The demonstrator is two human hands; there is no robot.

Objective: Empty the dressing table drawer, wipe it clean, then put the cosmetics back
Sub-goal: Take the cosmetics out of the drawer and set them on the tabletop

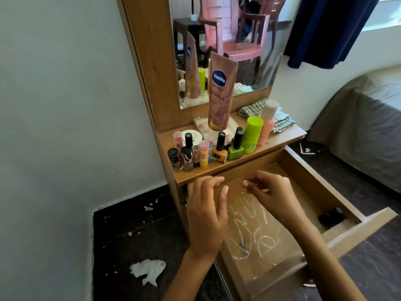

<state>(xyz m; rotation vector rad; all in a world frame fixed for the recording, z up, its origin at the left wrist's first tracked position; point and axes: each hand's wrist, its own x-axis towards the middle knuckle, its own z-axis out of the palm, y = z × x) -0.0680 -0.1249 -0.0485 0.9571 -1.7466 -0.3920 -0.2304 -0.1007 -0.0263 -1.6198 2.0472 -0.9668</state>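
With each grip loose and holding nothing, the left hand (206,216) and right hand (272,197) over the drawer (312,181) could knock the nail polish bottles (208,152) crowded just beyond them off the counter (280,139) edge.

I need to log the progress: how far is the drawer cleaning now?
Done: the cosmetics stand on the tabletop. In hand: the left hand and right hand hover empty over the open drawer, white streaks on its floor. Left: wiping with the cloth, a dark item, restocking.
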